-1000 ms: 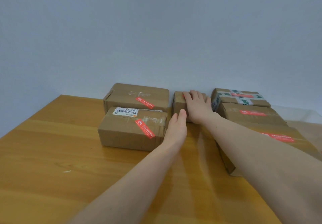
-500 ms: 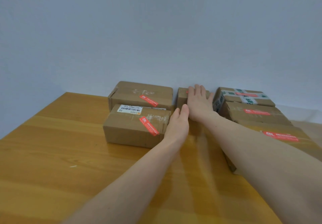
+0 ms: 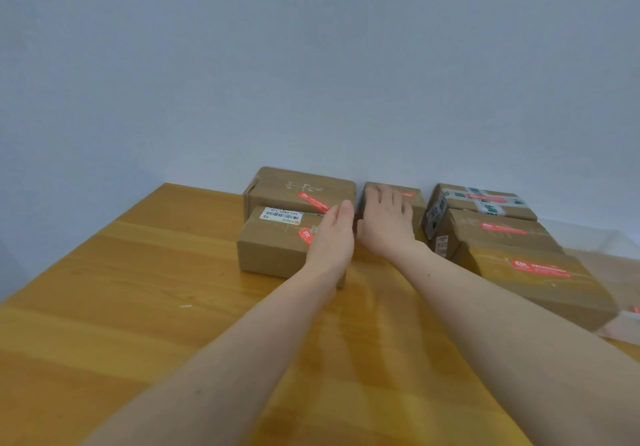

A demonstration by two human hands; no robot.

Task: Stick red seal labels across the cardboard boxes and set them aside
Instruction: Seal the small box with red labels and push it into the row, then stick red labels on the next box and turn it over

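Now both hands flat, holding nothing: right hand (image 3: 384,223) over small box (image 3: 414,199); left hand (image 3: 332,237) beside it.

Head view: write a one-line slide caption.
Both open hands, left hand and right hand, reach to the small cardboard box at the wall, among red-sealed boxes on the wooden table.

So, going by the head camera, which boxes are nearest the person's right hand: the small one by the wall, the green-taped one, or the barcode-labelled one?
From the right hand:
1. Small box, by the wall, under the fingers.
2. Barcode-labelled box, to the left, past the left hand.
3. Green-taped box, back right; too close to the barcode one to rank firmly.
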